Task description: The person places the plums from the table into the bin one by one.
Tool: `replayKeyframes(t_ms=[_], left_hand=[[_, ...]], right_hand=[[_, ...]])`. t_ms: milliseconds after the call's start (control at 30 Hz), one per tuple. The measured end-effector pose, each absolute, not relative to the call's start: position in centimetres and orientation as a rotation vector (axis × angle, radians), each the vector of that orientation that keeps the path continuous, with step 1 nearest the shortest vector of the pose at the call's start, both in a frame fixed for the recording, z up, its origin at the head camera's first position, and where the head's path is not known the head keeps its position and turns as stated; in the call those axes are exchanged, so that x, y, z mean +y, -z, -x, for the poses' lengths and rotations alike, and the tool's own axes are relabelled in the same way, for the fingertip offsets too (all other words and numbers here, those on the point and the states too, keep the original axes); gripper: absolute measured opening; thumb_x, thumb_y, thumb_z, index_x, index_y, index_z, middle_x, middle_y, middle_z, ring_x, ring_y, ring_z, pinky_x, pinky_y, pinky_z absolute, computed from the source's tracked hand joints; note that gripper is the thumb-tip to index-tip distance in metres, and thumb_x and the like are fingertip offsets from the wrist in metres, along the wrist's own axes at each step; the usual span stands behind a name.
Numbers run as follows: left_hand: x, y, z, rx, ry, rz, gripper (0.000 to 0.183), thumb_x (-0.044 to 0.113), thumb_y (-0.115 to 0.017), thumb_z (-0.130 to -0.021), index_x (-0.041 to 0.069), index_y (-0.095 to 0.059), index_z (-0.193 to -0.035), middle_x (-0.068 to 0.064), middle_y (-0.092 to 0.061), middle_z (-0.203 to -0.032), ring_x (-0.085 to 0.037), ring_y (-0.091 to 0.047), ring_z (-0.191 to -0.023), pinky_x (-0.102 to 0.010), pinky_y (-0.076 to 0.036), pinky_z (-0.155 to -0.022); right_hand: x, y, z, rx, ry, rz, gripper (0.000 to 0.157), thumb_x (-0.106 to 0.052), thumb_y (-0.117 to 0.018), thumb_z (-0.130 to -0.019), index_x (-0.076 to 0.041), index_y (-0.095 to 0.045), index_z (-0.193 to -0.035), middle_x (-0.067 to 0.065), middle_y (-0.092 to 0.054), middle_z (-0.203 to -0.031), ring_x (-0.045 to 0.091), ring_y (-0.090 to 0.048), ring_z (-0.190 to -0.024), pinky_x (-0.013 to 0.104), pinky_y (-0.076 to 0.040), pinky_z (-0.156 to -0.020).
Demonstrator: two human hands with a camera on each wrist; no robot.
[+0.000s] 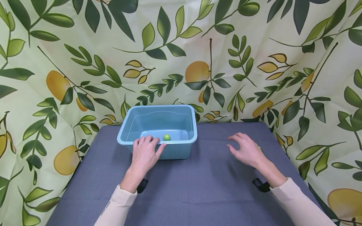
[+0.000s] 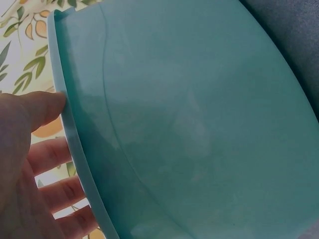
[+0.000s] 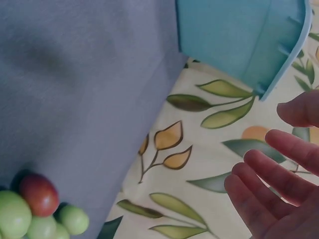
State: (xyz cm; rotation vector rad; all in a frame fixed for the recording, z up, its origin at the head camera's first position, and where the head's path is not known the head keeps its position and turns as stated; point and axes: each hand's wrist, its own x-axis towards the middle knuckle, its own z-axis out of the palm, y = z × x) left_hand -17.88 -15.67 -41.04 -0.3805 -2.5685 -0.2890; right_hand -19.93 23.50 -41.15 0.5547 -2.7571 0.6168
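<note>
A blue plastic basin (image 1: 161,151) stands at the back of the table, with a small green ball-like fruit (image 1: 167,137) on its floor. My left hand (image 1: 145,153) holds the basin's front rim. In the left wrist view the thumb (image 2: 47,107) meets the rim (image 2: 75,134) and the other fingers reach behind it. To the right of the basin, my right hand (image 1: 246,150) hovers over the table with loosely bent fingers and nothing in them. Several round green fruits (image 3: 14,215) and a dark red one (image 3: 39,194) lie together on the table, mostly hidden behind that hand in the head view.
A dark blue-grey cloth (image 1: 195,194) covers the table. A pale curtain (image 1: 175,75) printed with leaves and oranges hangs right behind the basin and along both sides. Black straps (image 1: 261,185) are around both wrists.
</note>
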Motion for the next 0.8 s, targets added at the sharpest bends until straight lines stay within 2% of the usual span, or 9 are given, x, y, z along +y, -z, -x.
replayKeyframes(t_ms=[800], left_hand=[[-15.7, 41.0, 17.8, -2.570, 0.288, 0.382, 0.033, 0.040, -0.072, -0.095, 0.010, -0.076, -0.108, -0.012, -0.067, -0.097, -0.035, -0.058, -0.087, -0.055, -0.044, -0.087]], right_hand=[[28.8, 43.3, 19.4, -2.893, -0.442, -0.405, 0.028, -0.017, -0.066, -0.094, 0.000, -0.071, -0.116, 0.023, -0.063, -0.118, 0.047, -0.055, -0.113, 0.063, -0.050, -0.082]])
